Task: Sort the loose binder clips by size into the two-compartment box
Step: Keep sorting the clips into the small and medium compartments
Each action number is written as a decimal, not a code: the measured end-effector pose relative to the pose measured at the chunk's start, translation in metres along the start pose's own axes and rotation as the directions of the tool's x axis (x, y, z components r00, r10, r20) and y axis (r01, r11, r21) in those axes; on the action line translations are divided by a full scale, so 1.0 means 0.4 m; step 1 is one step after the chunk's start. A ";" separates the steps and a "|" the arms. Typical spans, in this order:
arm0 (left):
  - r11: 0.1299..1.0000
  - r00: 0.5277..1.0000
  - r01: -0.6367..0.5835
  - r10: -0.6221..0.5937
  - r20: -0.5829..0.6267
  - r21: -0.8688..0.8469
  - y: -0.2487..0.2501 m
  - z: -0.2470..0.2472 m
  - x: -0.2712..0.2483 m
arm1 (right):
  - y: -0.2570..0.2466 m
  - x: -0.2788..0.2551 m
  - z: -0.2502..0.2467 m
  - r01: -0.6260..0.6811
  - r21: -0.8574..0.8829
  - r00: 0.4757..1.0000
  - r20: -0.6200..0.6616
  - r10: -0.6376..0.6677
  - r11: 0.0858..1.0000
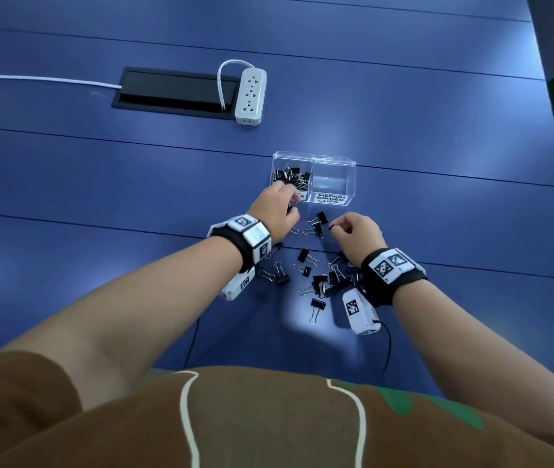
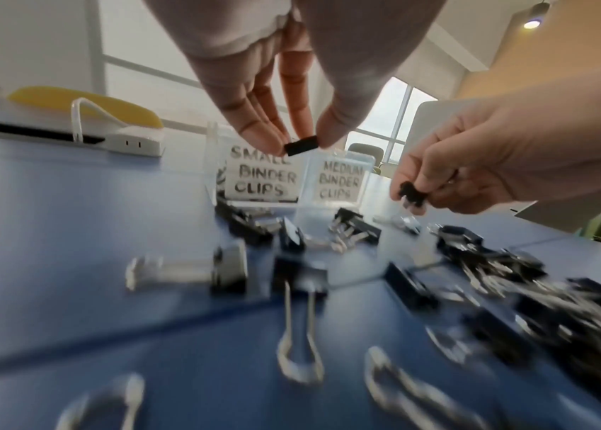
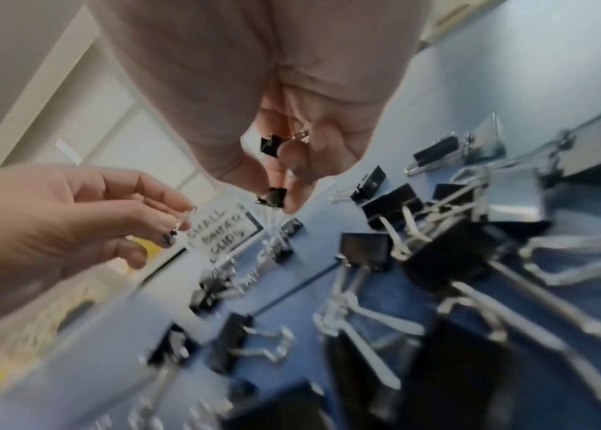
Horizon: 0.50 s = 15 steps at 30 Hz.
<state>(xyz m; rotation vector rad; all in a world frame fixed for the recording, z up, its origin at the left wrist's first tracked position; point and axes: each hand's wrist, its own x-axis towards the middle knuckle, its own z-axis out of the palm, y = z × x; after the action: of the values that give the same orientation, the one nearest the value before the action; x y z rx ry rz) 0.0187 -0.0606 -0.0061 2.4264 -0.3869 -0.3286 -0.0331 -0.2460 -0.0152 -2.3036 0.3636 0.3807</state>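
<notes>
Your shirt (image 1: 269, 423): brown, nearest the lens. Table (image 1: 100, 197): blue, carrying everything. Power strip (image 1: 250, 96): white, far side. Box (image 1: 333, 163): clear; left compartment holds small clips, right one, labelled medium, bare. Your left hand (image 1: 274, 211): fingers (image 2: 262, 136) pinching one small clip (image 2: 301, 145) just before the box. Your right hand (image 1: 358, 233): fingers pinching small clips (image 3: 273, 147). Loose clips (image 1: 316, 282): scattered between your wrists.
</notes>
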 end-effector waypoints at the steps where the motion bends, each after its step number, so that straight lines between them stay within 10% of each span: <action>1: 1.000 1.000 -0.010 0.010 -0.010 0.017 0.005 -0.011 0.025 | -0.005 0.005 -0.007 -0.011 0.054 1.000 -0.018 0.012 0.998; 15: 0.997 0.998 0.018 -0.013 -0.064 0.069 -0.015 -0.047 0.037 | -0.242 0.178 -0.018 0.152 -0.093 0.988 0.026 -0.150 0.984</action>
<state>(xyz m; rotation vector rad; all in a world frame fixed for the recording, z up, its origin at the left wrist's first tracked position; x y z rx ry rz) 0.0396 -0.0509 0.0024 2.5020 -0.3571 -0.2484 0.0690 -0.1964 0.0249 -2.4004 0.1626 0.3497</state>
